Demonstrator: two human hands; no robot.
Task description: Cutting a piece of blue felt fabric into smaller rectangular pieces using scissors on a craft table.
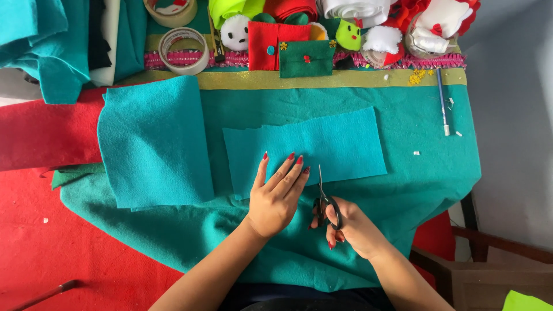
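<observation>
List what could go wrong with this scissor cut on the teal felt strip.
1. The left hand lies flat on the felt strip with fingertips close beside the scissors; a nick seems possible.
2. The right hand starts at the strip's lower edge; the soft felt may shift, skewing the cut.
3. The blades could catch the teal cloth underneath.

Two tape rolls [183, 50], a blue pen [442, 101], a small green felt pouch [306, 59] and stuffed felt toys [236, 33] line the table's far edge.
</observation>
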